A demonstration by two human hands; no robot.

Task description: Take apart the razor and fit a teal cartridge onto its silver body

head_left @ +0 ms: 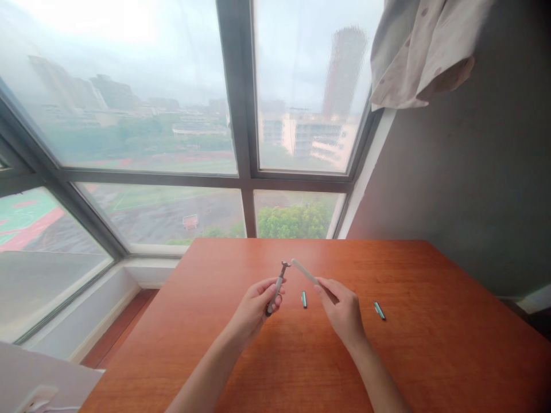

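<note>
My left hand [260,301] is closed around a grey and black razor handle [278,285], its forked black head pointing up with no blade cartridge on it. In my right hand [342,310] is a slim pale grey stick [305,271], pinched near its lower end; its exact kind cannot be made out. The stick's rounded tip is close to the razor's fork, and I cannot tell whether they touch. One teal and black razor cartridge [304,299] lies on the table between my hands. A second razor cartridge [379,310] lies to the right of my right hand.
The reddish-brown wooden table [206,367] spreads under both hands. Beyond its far edge stands a large window with grey frames [247,115]. A pale curtain [424,57] hangs at the upper right, beside a grey wall [451,172].
</note>
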